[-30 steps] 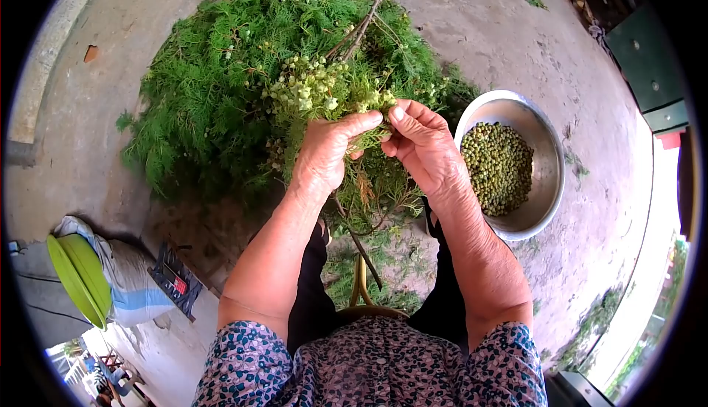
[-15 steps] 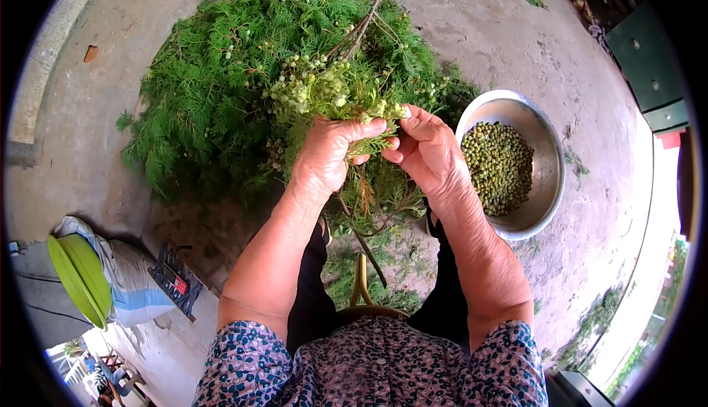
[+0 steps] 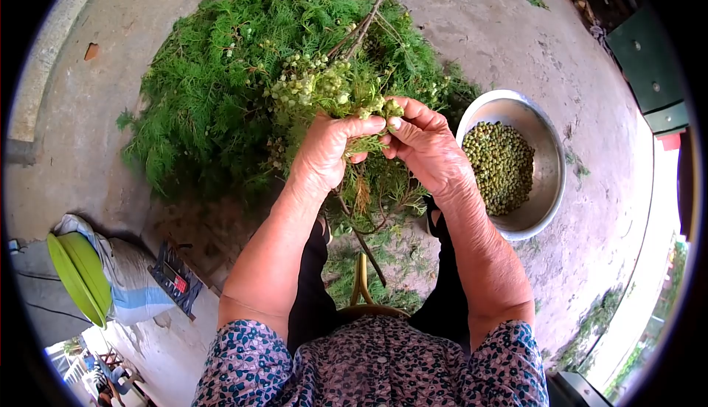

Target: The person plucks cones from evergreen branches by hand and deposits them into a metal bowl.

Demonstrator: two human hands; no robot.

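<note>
Pinching a small green cone point(image 3: 394, 107) between thumb and forefinger, my right grip point(image 3: 402, 115) is narrow, its tips meeting beside the thumb of my left grip point(image 3: 361, 126). The cone sits right at my right fingertips, at the side of the clustered sprig point(image 3: 313, 86) nearest that hand. My left grip is closed around the sprig's feathery green stems, thumb laid across them and pointing toward my right hand; the curled fingers are partly hidden beneath. Most of the pale green cluster rises past my left thumb, beyond the hand and a little to its left, spreading over the heap of cut branches point(image 3: 199, 90). The two grips are close together, over the near edge of that heap. Bare woody stems point(image 3: 365, 27) lie across the heap's far side, beyond my fingers. Just right of my right wrist, on the concrete floor point(image 3: 472, 30), rests a round metal bowl point(image 3: 549, 174), part filled with loose green cones point(image 3: 498, 167) gathered toward its left side. Well apart on my left, a lime-green basin point(image 3: 77, 278) leans tilted against a pale sack point(image 3: 136, 278).
</note>
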